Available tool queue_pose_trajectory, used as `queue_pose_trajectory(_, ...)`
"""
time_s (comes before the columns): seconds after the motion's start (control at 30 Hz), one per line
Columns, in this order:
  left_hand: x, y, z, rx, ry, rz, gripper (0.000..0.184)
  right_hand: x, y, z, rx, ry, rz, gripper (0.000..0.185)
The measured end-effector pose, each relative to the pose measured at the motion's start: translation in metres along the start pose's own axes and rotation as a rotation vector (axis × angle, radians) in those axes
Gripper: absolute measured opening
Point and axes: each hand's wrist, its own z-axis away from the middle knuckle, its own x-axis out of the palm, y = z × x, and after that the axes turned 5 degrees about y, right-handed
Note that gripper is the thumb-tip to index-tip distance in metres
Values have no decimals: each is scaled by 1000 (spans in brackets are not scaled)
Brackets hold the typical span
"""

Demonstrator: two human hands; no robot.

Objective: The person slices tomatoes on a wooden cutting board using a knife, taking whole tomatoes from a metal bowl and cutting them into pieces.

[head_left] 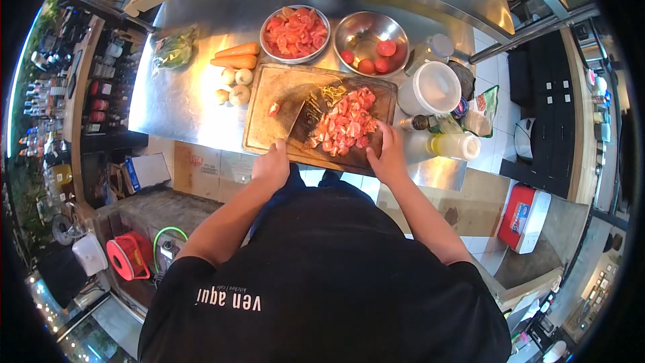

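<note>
My left hand [271, 167] is closed round the handle of a knife at the near edge of a wooden cutting board [262, 124]. The blade [290, 114] points away from me over the board. A pile of chopped tomato [344, 124] lies on the board's right half, with yellowish scraps [331, 93] behind it. One small red piece [273, 109] sits left of the blade. My right hand [388, 153] rests at the pile's right side, by the board's near right corner, thumb and fingers apart.
Behind the board stand a bowl of cut tomato [294, 35] and a steel bowl [359, 23] with several tomatoes. Carrots [235, 61], onions [239, 96] and bagged greens [175, 49] lie left. A white tub [437, 87] and a squeeze bottle [457, 146] stand right.
</note>
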Motion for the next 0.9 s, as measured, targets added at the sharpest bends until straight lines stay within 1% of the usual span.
queue_pose_trajectory(0.07,7,-4,4,-31,18,-5,26,0,-28,-12,-142,86,-78,64)
queue_pose_trajectory(0.1,8,4,4,16,-22,-12,25,3,-41,-21,-151,70,-84,64)
queue_pose_trajectory(0.17,6,20,6,100,-63,-35,25,18,-71,-49,-304,-19,-80,48)
queue_pose_trajectory(0.2,7,23,4,81,-51,-31,25,31,-87,-65,-325,-27,-87,48)
queue_pose_trajectory(0.27,8,25,-1,167,-52,-53,23,60,-122,-97,-478,-189,-162,45)
queue_pose_trajectory(0.3,1,23,-2,176,-60,-58,25,79,-138,-111,-494,-195,-163,45)
queue_pose_trajectory(0.33,-1,18,-4,166,-50,-54,25,102,-150,-125,-507,-254,-163,45)
queue_pose_trajectory(0.37,-1,11,-5,185,-42,-38,27,123,-156,-139,-518,-311,-163,46)
queue_pose_trajectory(0.4,-3,5,-5,204,-33,-22,29,146,-155,-153,-527,-312,-164,46)
queue_pose_trajectory(0.47,-13,-11,2,203,-23,8,28,185,-155,-180,-598,-471,27,41)
queue_pose_trajectory(0.5,-17,-20,7,207,-21,38,27,186,-161,-195,-604,-472,28,41)
queue_pose_trajectory(0.57,-15,-50,19,190,16,71,30,176,-161,-217,-690,-703,183,30)
queue_pose_trajectory(0.6,-14,-67,23,178,52,102,32,174,-155,-221,-696,-714,191,30)
queue_pose_trajectory(0.63,-13,-88,27,170,50,119,32,173,-146,-221,-520,-717,22,25)
queue_pose_trajectory(0.67,-11,-111,36,164,67,209,31,173,-134,-215,-332,-717,-144,21)
queue_pose_trajectory(0.7,-10,-129,42,162,88,294,29,174,-125,-212,-310,-654,-143,24)
queue_pose_trajectory(0.73,-10,-143,46,160,83,307,29,174,-127,-205,-305,-663,-134,24)
queue_pose_trajectory(0.8,-10,-160,51,-71,34,854,24,170,-131,-184,-307,-532,-171,23)
queue_pose_trajectory(0.83,-16,-160,47,-138,33,927,21,170,-140,-174,-284,-483,-139,21)
queue_pose_trajectory(0.87,-9,-166,37,-142,27,934,21,171,-147,-166,-279,-490,-134,21)
queue_pose_trajectory(0.9,4,-174,22,-96,120,856,22,173,-152,-158,-255,-411,-144,22)
